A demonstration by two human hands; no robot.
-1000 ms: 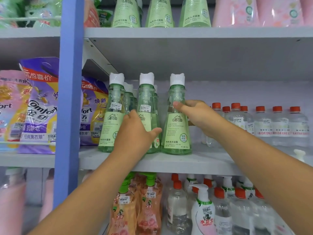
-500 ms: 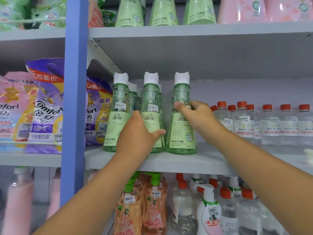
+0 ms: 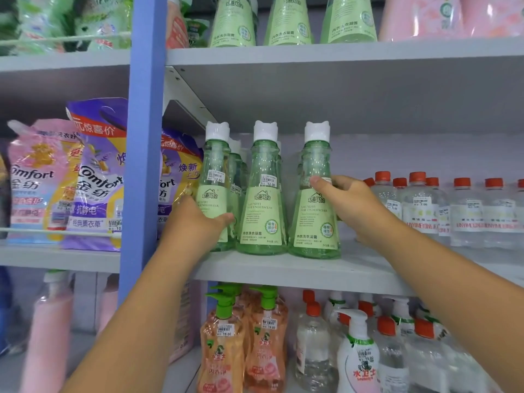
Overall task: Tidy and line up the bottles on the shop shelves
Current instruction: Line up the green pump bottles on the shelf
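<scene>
On the grey shelf board (image 3: pixel 297 269), the left hand (image 3: pixel 195 222) grips the upright left green clear-plastic white-capped bottle (image 3: pixel 214 177), while the right hand (image 3: pixel 348 199) grips the right-end matching bottle (image 3: pixel 313 217) beside the middle one (image 3: pixel 262 208).

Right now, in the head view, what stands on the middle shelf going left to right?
Pink Comfort pouch → purple Comfort pouch → blue upright → three green bottles, left hand and right hand at the outer two → red-capped clear bottles.

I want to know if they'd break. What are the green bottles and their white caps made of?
Green bottles: probably clear tinted plastic; you can see through the necks, and the surface is shiny. White caps: likely solid matte plastic, since no light passes through. Glass cannot be ruled out by looks alone.
</scene>
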